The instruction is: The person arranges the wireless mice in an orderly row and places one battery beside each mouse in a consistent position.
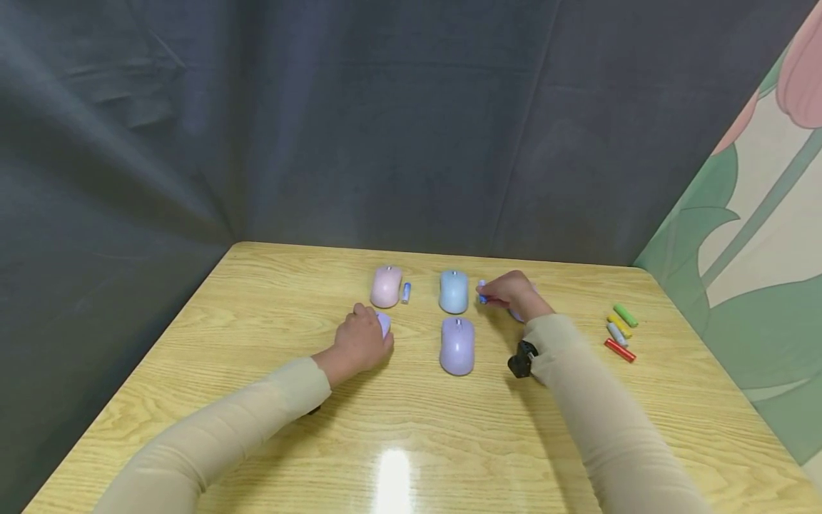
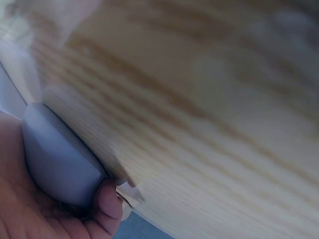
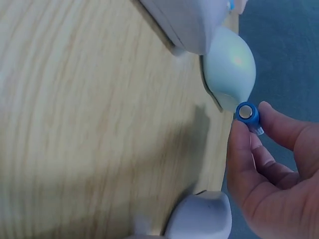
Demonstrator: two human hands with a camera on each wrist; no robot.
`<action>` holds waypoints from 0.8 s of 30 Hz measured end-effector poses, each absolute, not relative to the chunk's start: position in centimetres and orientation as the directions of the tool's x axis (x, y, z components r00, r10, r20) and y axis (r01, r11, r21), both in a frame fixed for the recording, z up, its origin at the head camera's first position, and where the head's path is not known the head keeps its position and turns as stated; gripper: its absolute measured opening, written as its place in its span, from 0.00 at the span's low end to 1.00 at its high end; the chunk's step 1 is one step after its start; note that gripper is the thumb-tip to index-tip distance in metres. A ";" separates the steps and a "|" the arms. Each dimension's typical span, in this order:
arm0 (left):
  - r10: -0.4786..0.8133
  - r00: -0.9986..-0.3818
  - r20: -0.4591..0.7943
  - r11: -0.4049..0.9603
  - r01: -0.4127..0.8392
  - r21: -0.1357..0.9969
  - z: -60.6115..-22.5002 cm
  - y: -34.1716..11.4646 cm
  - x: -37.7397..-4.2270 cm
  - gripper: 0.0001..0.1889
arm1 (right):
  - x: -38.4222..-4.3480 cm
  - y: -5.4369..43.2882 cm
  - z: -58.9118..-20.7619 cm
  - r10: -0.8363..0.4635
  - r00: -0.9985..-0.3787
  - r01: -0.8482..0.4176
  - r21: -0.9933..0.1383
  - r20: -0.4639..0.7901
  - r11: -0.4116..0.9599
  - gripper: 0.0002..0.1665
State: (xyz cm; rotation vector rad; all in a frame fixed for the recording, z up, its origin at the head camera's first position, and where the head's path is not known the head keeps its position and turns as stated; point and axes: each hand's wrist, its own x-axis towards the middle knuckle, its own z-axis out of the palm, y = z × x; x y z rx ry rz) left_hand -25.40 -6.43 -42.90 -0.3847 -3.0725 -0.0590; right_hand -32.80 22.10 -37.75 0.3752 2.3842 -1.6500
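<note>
My left hand (image 1: 362,337) grips a pale purple computer mouse (image 1: 384,323); in the left wrist view the fingers (image 2: 107,204) curl round the end of that mouse (image 2: 62,154). My right hand (image 1: 510,289) pinches a small blue battery (image 1: 482,291) between thumb and fingers. The right wrist view shows the battery's round metal end (image 3: 245,112), above the table beside the light blue mouse (image 1: 454,292). Another purple mouse (image 1: 516,315) lies mostly hidden under the right hand.
A pink mouse (image 1: 386,287) sits at the back with a blue battery (image 1: 406,293) beside it. Nearer lies a purple mouse (image 1: 457,346). Along the right are a green battery (image 1: 626,315), a yellow one (image 1: 619,326), a greyish one (image 1: 617,334) and a red one (image 1: 620,350). Dark cloth (image 1: 398,128) hangs behind.
</note>
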 end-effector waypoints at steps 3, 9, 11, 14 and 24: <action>0.246 -0.968 0.048 0.969 0.247 0.029 -42.9 -6.4 -25.4 0.31 | -33.1 21.9 -38.2 0.108 -0.945 0.325 -0.874 -0.307 0.360 0.19; 0.239 -0.970 0.048 0.970 0.240 0.035 -42.8 -6.4 -25.4 0.31 | -34.3 21.8 -39.3 0.155 -0.939 0.343 -0.820 -0.307 0.458 0.18; 0.238 -0.970 0.049 0.970 0.240 0.034 -42.8 -6.4 -25.4 0.31 | -34.5 21.8 -39.5 0.163 -0.940 0.342 -0.800 -0.301 0.493 0.19; 0.238 -0.970 0.053 0.970 0.240 0.037 -42.8 -6.4 -25.5 0.31 | -34.6 21.7 -39.6 0.175 -0.943 0.333 -0.766 -0.284 0.549 0.19; 0.230 -0.972 0.043 0.972 0.232 0.048 -42.8 -6.4 -25.6 0.31 | -34.5 21.2 -40.3 0.218 -0.947 0.320 -0.697 -0.235 0.641 0.21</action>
